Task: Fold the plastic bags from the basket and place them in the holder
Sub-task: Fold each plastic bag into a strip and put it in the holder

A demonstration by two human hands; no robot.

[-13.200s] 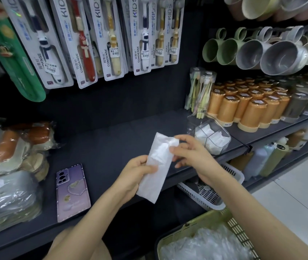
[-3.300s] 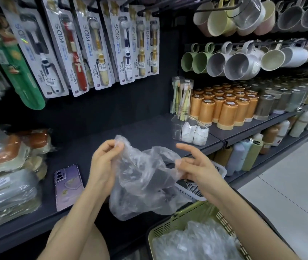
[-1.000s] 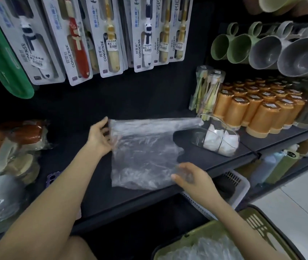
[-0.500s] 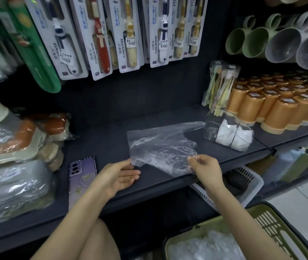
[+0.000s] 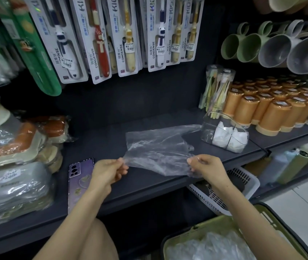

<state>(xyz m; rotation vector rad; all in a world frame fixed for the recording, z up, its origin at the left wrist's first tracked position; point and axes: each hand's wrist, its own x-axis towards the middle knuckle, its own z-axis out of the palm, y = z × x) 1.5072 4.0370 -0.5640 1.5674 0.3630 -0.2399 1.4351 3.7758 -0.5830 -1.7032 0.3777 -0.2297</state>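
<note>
A clear plastic bag (image 5: 157, 147) lies spread on the dark shelf (image 5: 145, 184), its handle end reaching toward the holder. My left hand (image 5: 108, 171) pinches the bag's near left corner. My right hand (image 5: 205, 167) pinches its near right corner. The clear holder (image 5: 224, 136) stands at the right on the shelf with folded white bags inside. The green basket (image 5: 183, 239) sits low at the bottom right, holding several crumpled clear bags.
A purple phone (image 5: 78, 177) lies on the shelf left of my left hand. Wrapped packs are stacked at the far left. Orange cups (image 5: 273, 113) stand behind the holder. A white basket (image 5: 239, 188) sits under the shelf. Toothbrush packs hang above.
My left hand moved right and took hold of the bag's near left corner. The right hand keeps its pinch on the near right corner. The bag lies flatter on the shelf.
</note>
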